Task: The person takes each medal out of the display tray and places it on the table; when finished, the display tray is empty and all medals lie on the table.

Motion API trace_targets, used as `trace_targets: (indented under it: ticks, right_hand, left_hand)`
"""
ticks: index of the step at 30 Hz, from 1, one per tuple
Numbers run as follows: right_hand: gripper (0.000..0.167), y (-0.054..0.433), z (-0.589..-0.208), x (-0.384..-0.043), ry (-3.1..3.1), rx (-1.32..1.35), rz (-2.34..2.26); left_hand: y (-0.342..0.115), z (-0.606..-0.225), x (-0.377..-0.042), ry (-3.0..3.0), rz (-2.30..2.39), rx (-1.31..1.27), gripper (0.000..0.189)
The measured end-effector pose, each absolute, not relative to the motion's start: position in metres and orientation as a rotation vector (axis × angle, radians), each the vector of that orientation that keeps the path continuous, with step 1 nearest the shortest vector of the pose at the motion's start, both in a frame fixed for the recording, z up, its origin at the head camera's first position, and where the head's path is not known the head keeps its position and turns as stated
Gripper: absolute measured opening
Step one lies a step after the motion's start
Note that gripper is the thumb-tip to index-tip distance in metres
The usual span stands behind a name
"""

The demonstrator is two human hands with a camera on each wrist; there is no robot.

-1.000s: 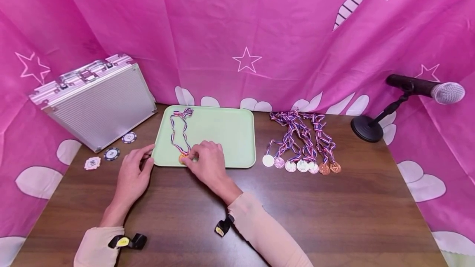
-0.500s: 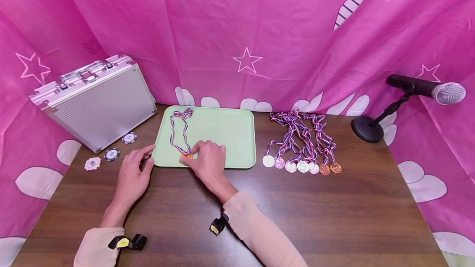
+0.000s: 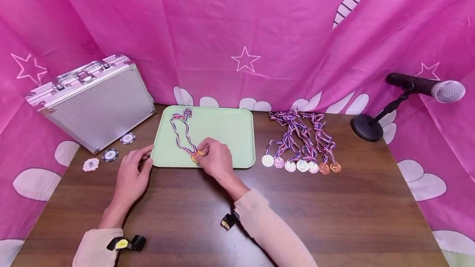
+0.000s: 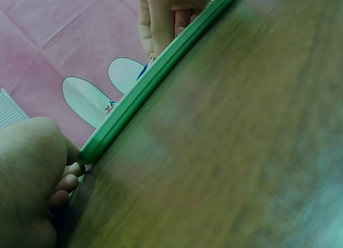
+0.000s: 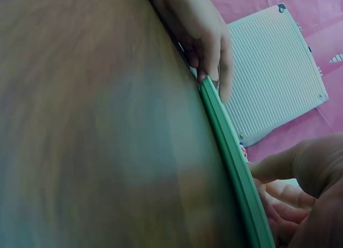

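Observation:
In the head view my right hand point(image 3: 216, 158) is over the front half of the light green tray point(image 3: 230, 135), pinching a gold medal point(image 3: 194, 158) between thumb and fingers. Part of the medal is hidden by the hand. Its striped ribbon point(image 3: 179, 135) runs in a loop back to a bunched end near the tray's rear left corner. My left hand point(image 3: 131, 172) rests on the table, thumb and fingertips against the tray's front left corner. The left wrist view has the tray's rim point(image 4: 128, 106) edge-on, with the left hand point(image 4: 32, 173) right at its corner.
Right of the tray lie several silver medals point(image 3: 290, 165) and two bronze medals point(image 3: 324, 168) with tangled ribbons. A microphone point(image 3: 426, 87) on a black stand is at the far right. A silver case point(image 3: 100, 106) and three poker chips point(image 3: 110, 155) are at left.
My right hand has slid the gold medal to the right across the tray, drawing the lower ribbon along with it. My left hand has stayed at the tray's corner.

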State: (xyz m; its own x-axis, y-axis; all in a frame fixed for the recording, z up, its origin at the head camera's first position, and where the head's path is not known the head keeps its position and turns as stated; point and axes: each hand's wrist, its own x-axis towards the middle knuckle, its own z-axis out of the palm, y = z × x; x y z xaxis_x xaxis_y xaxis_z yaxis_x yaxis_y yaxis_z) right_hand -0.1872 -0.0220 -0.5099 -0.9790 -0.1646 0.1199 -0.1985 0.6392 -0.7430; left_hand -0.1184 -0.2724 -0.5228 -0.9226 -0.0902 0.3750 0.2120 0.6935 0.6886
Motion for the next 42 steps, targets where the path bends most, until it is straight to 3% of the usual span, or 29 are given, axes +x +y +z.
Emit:
trace_targets:
  ticks: [6, 25, 42]
  right_hand:
    - [0.007, 0.003, -0.481, -0.181, -2.779, 0.298, 1.49]
    - [0.009, 0.08, -0.442, -0.169, -2.568, 0.261, 1.787]
    - [0.02, 0.139, -0.355, -0.149, -2.138, 0.334, 2.106]
  left_hand:
    - [-0.272, -0.523, -0.119, -2.514, -1.09, -0.107, 0.041]
    - [-0.271, -0.524, -0.119, -2.499, -1.086, -0.12, 0.042]
    - [-0.273, -0.524, -0.119, -2.508, -1.074, -0.113, 0.041]
